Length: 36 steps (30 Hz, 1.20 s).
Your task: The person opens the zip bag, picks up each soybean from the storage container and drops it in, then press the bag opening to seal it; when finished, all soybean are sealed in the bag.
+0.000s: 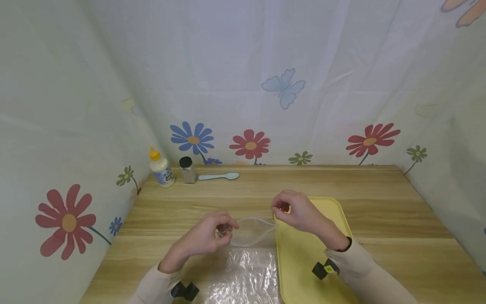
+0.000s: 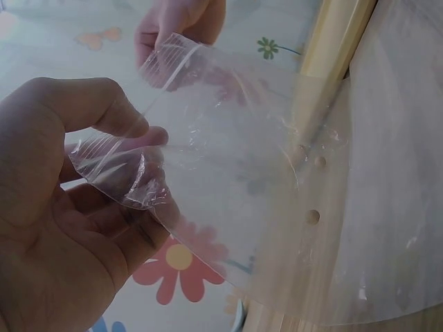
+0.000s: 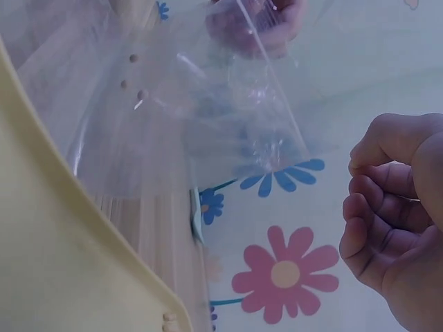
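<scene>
My left hand [image 1: 212,232] holds a clear zip bag [image 2: 228,124] near one end of its mouth, with thumb and fingers pinching the plastic. In the head view the bag's mouth gapes, its two rims bowed apart. My right hand [image 1: 300,213] is raised over the yellow tray's [image 1: 334,207] left edge, close to the bag's other corner. Its fingers are curled and the thumb meets the index finger; nothing shows in its grasp. In the right wrist view a gap separates these fingertips [image 3: 356,169] from the bag. Small round brown spots appear through the bag; whether they lie inside, I cannot tell.
Crinkled clear plastic [image 1: 247,274] spreads below the left hand. At the back left of the wooden table [image 1: 398,236] stand a yellow-capped bottle [image 1: 163,173] and a black-lidded jar [image 1: 188,171], beside a pale blue spoon [image 1: 218,176]. Small beige pieces [image 3: 169,321] sit at the tray's edge.
</scene>
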Each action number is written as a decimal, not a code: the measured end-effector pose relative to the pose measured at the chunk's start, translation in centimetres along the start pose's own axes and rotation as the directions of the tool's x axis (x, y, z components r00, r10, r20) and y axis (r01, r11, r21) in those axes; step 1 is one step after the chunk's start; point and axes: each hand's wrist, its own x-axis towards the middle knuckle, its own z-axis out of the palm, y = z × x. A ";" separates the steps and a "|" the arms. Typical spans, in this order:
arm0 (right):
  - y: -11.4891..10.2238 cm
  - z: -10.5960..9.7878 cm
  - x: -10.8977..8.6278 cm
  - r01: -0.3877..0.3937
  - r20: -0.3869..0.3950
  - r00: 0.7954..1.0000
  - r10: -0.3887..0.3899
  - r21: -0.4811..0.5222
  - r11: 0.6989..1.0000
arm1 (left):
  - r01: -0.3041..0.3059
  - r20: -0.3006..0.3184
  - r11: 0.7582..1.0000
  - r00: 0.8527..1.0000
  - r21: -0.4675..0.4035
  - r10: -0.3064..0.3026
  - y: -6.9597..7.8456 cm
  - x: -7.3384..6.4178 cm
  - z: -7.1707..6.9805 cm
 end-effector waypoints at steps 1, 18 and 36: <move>-0.3 -0.1 0.1 0.011 -0.003 1.000 -0.011 0.006 1.000 | 0.001 0.001 1.000 1.000 0.002 -0.001 0.0 0.0 0.0; -2.7 -0.1 0.4 0.132 -0.018 0.991 -0.131 0.071 0.989 | -0.020 -0.017 1.000 1.000 0.006 0.020 -0.2 0.0 0.0; -3.9 1.0 0.8 0.284 -0.034 0.959 -0.282 0.102 0.954 | -0.005 -0.006 1.000 1.000 0.025 0.005 -0.1 0.0 0.0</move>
